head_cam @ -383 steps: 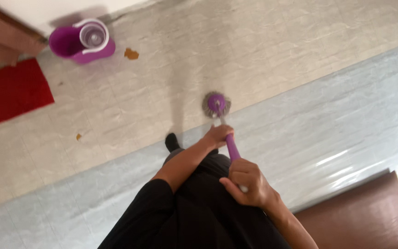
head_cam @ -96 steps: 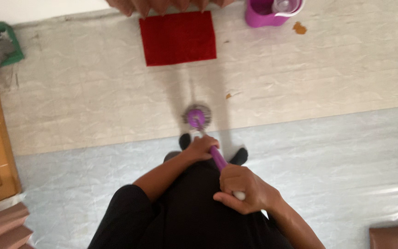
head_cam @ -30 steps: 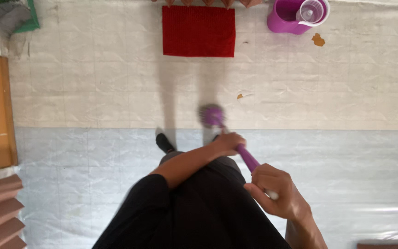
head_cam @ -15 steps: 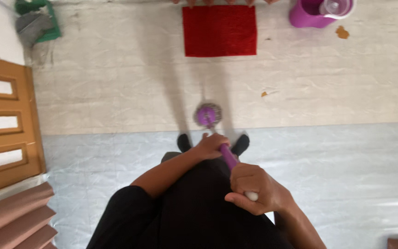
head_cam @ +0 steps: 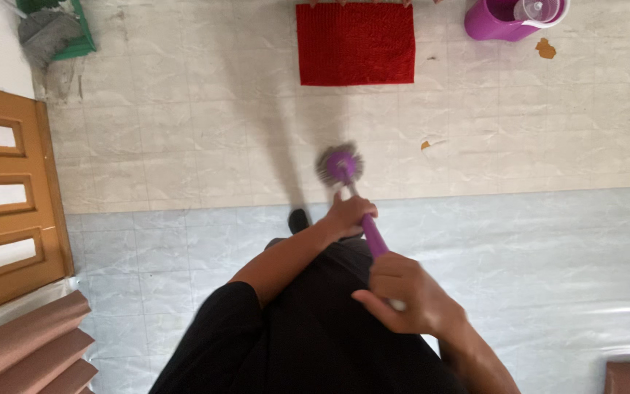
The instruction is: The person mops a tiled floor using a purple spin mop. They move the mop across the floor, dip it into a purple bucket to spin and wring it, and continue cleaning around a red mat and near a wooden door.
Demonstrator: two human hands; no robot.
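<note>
Both hands are closed around the purple mop handle: the right hand wraps the upper end near the body, and the left hand grips lower down, toward 11 o'clock from the right. From the left hand the shaft runs on toward 12 o'clock to the round mop head, which rests on the cream tiled floor just past the seam with the pale grey sheeted floor. To mop well, the lower hand should steer while the upper hand acts as pivot, keeping the head flat and pressed evenly, with overlapping strokes. The mop head is blurred, so its strands are probably grey but hard to make out. One dark foot shows at 9 o'clock of the left hand; the other is hidden. The purple bucket at 1 o'clock and the red mat at 12 o'clock are cut by the top edge.
</note>
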